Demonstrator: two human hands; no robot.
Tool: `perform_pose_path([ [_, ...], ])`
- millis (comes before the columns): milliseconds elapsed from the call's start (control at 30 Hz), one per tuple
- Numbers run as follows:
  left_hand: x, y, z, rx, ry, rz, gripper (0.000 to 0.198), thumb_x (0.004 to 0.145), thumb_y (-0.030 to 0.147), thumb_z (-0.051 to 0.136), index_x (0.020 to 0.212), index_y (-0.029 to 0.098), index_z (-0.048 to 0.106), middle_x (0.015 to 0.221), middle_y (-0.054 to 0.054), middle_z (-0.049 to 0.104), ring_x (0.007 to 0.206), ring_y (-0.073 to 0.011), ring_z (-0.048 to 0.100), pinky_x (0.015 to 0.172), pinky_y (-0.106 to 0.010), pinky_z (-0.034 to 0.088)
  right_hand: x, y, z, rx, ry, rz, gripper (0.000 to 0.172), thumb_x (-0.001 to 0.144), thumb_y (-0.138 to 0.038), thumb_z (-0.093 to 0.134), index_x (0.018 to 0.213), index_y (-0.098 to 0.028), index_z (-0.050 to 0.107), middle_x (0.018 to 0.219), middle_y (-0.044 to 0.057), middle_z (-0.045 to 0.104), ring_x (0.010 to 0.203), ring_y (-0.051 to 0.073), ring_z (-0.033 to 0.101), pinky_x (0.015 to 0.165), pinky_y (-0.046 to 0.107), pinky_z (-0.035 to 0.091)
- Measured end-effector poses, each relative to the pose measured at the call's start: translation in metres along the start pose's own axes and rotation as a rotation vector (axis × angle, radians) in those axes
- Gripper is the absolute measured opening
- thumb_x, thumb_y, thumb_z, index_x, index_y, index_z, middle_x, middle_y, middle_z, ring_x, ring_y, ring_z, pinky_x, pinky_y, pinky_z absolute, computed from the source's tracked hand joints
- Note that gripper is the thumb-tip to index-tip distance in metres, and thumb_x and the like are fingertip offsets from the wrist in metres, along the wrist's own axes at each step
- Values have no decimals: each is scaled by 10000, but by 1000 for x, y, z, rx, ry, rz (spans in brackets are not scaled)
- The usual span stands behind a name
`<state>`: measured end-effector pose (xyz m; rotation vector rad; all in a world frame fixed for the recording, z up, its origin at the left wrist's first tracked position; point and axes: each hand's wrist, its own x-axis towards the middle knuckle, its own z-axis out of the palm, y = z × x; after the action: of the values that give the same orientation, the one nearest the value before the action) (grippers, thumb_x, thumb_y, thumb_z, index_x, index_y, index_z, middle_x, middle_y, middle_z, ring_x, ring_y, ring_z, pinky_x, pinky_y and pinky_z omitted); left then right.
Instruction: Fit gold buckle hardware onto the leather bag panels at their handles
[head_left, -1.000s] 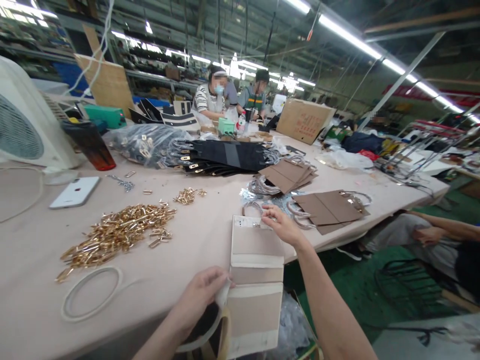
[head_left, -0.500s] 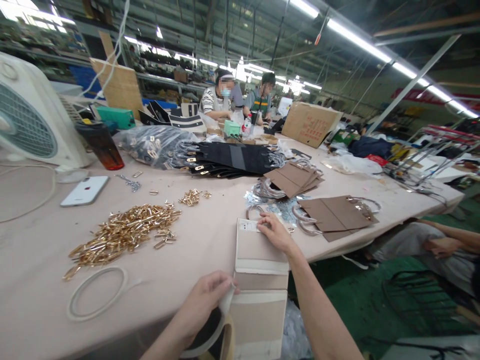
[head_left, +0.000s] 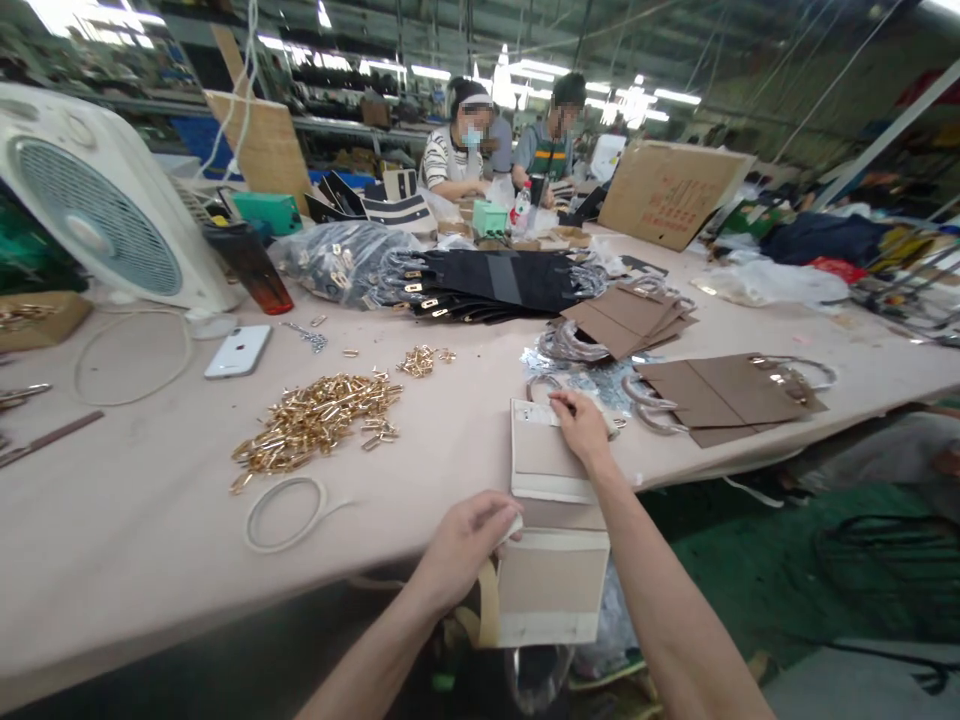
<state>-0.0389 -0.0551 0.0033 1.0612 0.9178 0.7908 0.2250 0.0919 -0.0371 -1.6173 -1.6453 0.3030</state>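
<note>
Beige panel [head_left: 559,515] lies under right hand [head_left: 586,428], grip unclear, beside left hand [head_left: 471,545] pinching strip [head_left: 511,529].

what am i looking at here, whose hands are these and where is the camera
There is no machine: these are one person's bare hands, filmed by a camera worn on the head, looking forward and down. The left hand pinches a whitish strip. The right hand is on the upper part of a beige piece that reaches past the edge of the table. Gold-coloured metal pieces, a phone and brown pieces with handles lie on it.
</note>
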Motion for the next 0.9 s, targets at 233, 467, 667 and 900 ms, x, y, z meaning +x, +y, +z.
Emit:
perform_pose_path([
  [233, -12, 19, 3, 246, -32, 47, 694, 949, 459, 640, 1563, 185, 470, 848, -1, 696, 730, -145, 555, 754, -262, 433, -5, -8, -2, 87, 147, 18, 316, 954, -383, 583, 1131, -191, 762, 1149, 126, 780, 1052, 279, 691, 1013, 436, 503],
  [467, -30, 47, 4, 431, -65, 128, 660, 994, 308, 500, 1631, 217, 355, 1023, -52, 733, 849, -206, 624, 848, -296, 443, -51, -65, -52, 442, 334, 19, 310, 963, -430, 667, 1163, -201, 725, 971, 63, 756, 844, 198, 708, 842, 372, 583],
  [667, -33, 47, 5, 490, -67, 180, 672, 970, 231, 500, 1628, 222, 368, 1072, -82, 767, 953, -263, 686, 919, -341, 469, -115, -129, -91, 304, -342, -293, 243, 952, -292, 724, 1194, -306, 739, 1096, 68, 756, 977, 239, 722, 875, 387, 598],
  [900, -33, 42, 8, 502, -103, 213, 584, 1003, 255, 489, 1585, 231, 442, 1275, -109, 739, 1125, -306, 694, 998, -374, 457, -134, -134, -80, 183, -457, -386, 211, 1002, -229, 649, 1165, -328, 739, 1065, 56, 762, 989, 238, 728, 865, 376, 596],
])
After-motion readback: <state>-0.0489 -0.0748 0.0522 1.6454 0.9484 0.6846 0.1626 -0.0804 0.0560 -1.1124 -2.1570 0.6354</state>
